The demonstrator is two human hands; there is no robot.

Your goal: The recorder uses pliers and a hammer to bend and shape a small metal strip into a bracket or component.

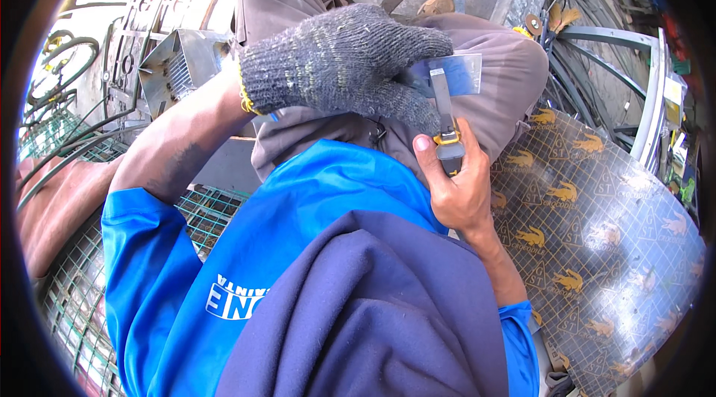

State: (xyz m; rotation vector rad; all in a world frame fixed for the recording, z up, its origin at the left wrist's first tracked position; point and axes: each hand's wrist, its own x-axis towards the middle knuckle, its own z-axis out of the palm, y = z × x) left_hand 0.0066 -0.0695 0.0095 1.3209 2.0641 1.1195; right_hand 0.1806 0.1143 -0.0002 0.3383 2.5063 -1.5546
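Note:
My left hand [347, 61], in a dark grey knitted glove with a yellow cuff edge, is closed on a thin bluish, shiny rectangular sheet [466, 74]. The sheet's free end sticks out to the right over my lap. My bare right hand [462, 184] grips a flat-bladed tool [450, 149] with a dark grey and yellow body. Its flat metal blade points away from me and overlaps the sheet in this view. The glove's lower fingers lie close beside the blade's base; whether they touch it I cannot tell. The tool's exact kind is unclear.
A patterned dark board [589, 248] lies to my right, with a grey metal frame [656, 98] and long strips beyond it. On the left are a metal box-like piece [179, 69], green wire mesh [89, 307] and a bare arm or leg of another person [67, 203].

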